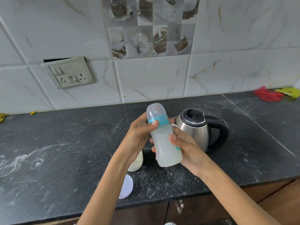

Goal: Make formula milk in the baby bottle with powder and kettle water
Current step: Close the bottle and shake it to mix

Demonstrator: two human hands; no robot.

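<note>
I hold the baby bottle point(164, 143) tilted above the black counter point(65, 151); it has a clear cap, a teal collar and cloudy white liquid inside. My left hand point(138, 137) grips it at the collar, thumb on the teal ring. My right hand point(186, 148) wraps round the lower body. Behind the bottle stands the steel kettle point(198, 127), lid down, with its black handle to the right. A jar of pale powder point(136, 163) stands on the counter, mostly hidden behind my left wrist. Its white lid point(126, 186) lies near the front edge.
White powder smears mark the counter at the left point(24, 159). A red cloth point(267, 95) and a yellow cloth point(290, 91) lie at the far right by the tiled wall. A switch panel point(69, 73) is on the wall. Brown cabinet doors point(194, 208) sit below the counter edge.
</note>
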